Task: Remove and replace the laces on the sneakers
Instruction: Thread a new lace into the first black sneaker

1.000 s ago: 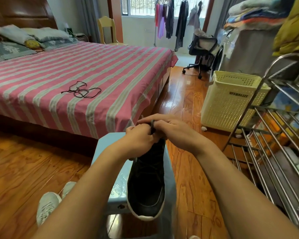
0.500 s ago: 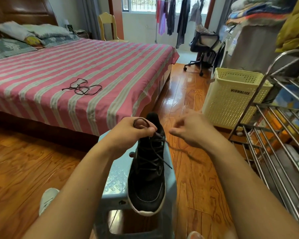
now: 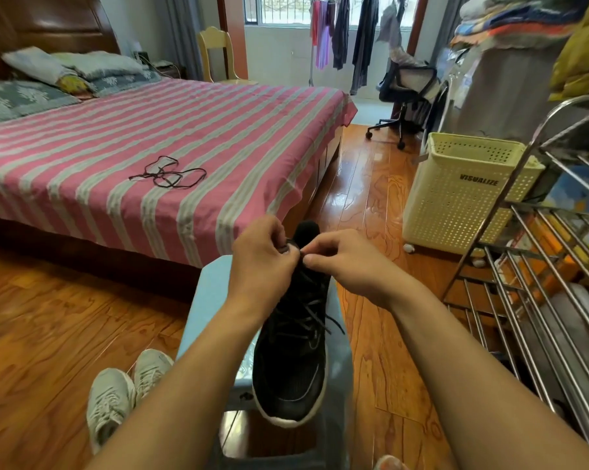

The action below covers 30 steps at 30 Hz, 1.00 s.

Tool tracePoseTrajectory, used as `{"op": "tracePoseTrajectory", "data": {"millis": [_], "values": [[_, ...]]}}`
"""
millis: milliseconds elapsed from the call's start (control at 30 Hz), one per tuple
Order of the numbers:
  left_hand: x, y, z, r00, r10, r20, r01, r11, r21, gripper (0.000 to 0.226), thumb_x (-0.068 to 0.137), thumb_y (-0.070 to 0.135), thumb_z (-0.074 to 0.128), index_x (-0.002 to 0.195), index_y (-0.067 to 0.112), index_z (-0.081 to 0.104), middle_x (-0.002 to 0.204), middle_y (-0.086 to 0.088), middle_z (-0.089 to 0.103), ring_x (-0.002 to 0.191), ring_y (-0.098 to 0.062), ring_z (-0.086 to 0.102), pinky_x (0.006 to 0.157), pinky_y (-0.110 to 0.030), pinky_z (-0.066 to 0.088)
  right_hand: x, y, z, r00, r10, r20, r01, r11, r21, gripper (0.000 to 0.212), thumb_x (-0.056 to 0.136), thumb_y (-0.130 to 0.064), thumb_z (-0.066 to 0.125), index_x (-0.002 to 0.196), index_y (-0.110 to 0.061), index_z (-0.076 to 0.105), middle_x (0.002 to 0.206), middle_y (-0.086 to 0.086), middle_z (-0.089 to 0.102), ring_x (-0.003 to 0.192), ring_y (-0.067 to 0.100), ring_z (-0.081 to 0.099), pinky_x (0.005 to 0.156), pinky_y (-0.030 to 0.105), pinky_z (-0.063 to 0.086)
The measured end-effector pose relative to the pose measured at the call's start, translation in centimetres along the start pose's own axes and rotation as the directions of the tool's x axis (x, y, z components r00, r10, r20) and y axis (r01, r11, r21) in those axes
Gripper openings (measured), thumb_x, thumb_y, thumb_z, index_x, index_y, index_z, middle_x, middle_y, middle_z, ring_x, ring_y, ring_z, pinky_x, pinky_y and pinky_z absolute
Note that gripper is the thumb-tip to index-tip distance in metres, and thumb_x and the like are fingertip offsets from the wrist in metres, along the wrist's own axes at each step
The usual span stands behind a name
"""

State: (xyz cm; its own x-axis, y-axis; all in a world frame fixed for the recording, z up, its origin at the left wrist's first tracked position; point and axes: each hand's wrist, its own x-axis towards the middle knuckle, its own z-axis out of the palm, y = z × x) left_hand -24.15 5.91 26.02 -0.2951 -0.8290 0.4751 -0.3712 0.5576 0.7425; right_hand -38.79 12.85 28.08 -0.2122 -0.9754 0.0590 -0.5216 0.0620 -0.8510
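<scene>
Both hands, left hand point(image 3: 264, 252) and right hand point(image 3: 345, 259), pinch the lace point(image 3: 291, 247) above the black sneaker point(image 3: 291, 368).

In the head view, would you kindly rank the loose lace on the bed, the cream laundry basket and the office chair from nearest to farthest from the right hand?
1. Cream laundry basket, on the right of the right hand.
2. Loose lace, left, on the bed.
3. Office chair, far back by the window.
</scene>
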Motion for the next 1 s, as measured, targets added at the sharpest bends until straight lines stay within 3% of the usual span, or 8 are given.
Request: {"op": "tracePoseTrajectory", "data": {"millis": [200, 267, 367, 500, 600, 667, 833, 1000], "values": [[0.4, -1.0, 0.1, 0.971, 0.236, 0.036, -0.239, 0.961, 0.142, 0.020, 0.088, 0.023, 0.078, 0.079, 0.015, 0.062, 0.068, 0.007, 0.057, 0.065, -0.020, 0.056, 0.059, -0.041, 0.048, 0.7, 0.6, -0.5, 0.998, -0.056, 0.010, 0.054, 0.984, 0.169, 0.022, 0.100, -0.006, 0.057, 0.115, -0.008, 0.074, 0.088, 0.002, 0.073, 0.076, 0.001, 0.065, 0.069, 0.015, 0.051], [0.6, -1.3, -1.0, 0.963, 0.232, 0.136, -0.260, 0.931, 0.255, 0.029, 0.092, 0.035, 0.074, 0.072, 0.017, 0.060, 0.060, 0.005, 0.053, 0.060, -0.024, 0.053, 0.054, -0.043, 0.046, 1.2, 1.6, -0.9, 0.979, -0.191, -0.076, 0.188, 0.981, -0.051, 0.017, 0.095, -0.009, 0.065, 0.107, -0.010, 0.078, 0.092, 0.002, 0.073, 0.085, 0.009, 0.068, 0.075, 0.021, 0.053], [0.1, -2.7, -3.3, 0.939, 0.053, 0.340, -0.133, 0.967, 0.216, 0.040, 0.097, 0.038, 0.068, 0.062, 0.025, 0.053, 0.052, 0.006, 0.049, 0.051, -0.013, 0.043, 0.052, -0.035, 0.038, 1.5, 3.9, -1.9, 0.931, -0.342, -0.128, 0.207, 0.784, -0.586, 0.012, 0.092, -0.014, 0.069, 0.094, -0.020, 0.079, 0.083, -0.008, 0.062, 0.084, 0.015, 0.058, 0.069, 0.029, 0.045], [-1.9, -2.7, -4.6, 0.866, -0.178, 0.466, 0.098, 0.977, 0.191, 0.041, 0.100, 0.030, 0.064, 0.064, 0.015, 0.053, 0.051, 0.010, 0.053, 0.049, -0.003, 0.049, 0.050, -0.019, 0.031, 1.3, 4.9, -1.6, 0.932, -0.326, -0.156, 0.167, 0.771, -0.615, 0.020, 0.093, -0.011, 0.064, 0.103, -0.024, 0.075, 0.093, -0.010, 0.060, 0.091, 0.013, 0.054, 0.077, 0.033, 0.050], [-3.3, -1.5, -4.4, 0.911, -0.288, 0.294, 0.232, 0.949, 0.213, 0.029, 0.100, 0.045, 0.058, 0.104, 0.016, 0.058, 0.093, 0.003, 0.063, 0.079, -0.010, 0.058, 0.073, -0.031, 0.047, 1.5, 5.0, -2.0, 0.955, -0.228, -0.188, 0.127, 0.890, -0.438, 0.062, 0.090, 0.011, 0.056, 0.136, -0.030, 0.061, 0.122, -0.008, 0.050, 0.106, 0.006, 0.049, 0.089, 0.011, 0.044], [-5.5, 0.0, -3.8, 0.917, -0.304, 0.259, 0.250, 0.942, 0.223, 0.058, 0.093, 0.061, 0.058, 0.138, 0.029, 0.040, 0.130, 0.003, 0.045, 0.111, -0.014, 0.048, 0.100, -0.038, 0.044, 1.6, 5.8, -2.0, 0.976, -0.173, -0.130, 0.094, 0.881, -0.464, 0.077, 0.085, 0.019, 0.049, 0.142, -0.033, 0.055, 0.148, -0.003, 0.036, 0.129, 0.011, 0.040, 0.104, 0.013, 0.032], [-10.5, 1.6, -0.4, 0.867, -0.245, 0.433, -0.016, 0.857, 0.516, 0.110, 0.078, 0.074, 0.064, 0.155, 0.041, -0.009, 0.157, 0.001, 0.003, 0.140, -0.027, 0.020, 0.110, -0.049, 0.037, 3.3, 6.4, 0.1, 0.984, -0.181, 0.003, 0.160, 0.860, -0.485, 0.054, 0.088, 0.002, 0.065, 0.127, -0.035, 0.067, 0.166, -0.002, 0.011, 0.147, 0.029, 0.026, 0.120, 0.045, 0.029], [-7.3, -3.3, -6.3, 0.863, -0.331, 0.382, -0.022, 0.730, 0.683, 0.088, 0.088, 0.059, 0.065, 0.158, 0.048, 0.013, 0.163, -0.010, 0.013, 0.144, -0.034, 0.028, 0.116, -0.046, 0.031, 1.2, 5.2, -1.4, 0.966, -0.208, 0.154, 0.256, 0.685, -0.682, 0.025, 0.085, -0.022, 0.077, 0.104, -0.038, 0.072, 0.168, -0.007, 0.002, 0.151, 0.026, 0.003, 0.123, 0.047, 0.016]]}}
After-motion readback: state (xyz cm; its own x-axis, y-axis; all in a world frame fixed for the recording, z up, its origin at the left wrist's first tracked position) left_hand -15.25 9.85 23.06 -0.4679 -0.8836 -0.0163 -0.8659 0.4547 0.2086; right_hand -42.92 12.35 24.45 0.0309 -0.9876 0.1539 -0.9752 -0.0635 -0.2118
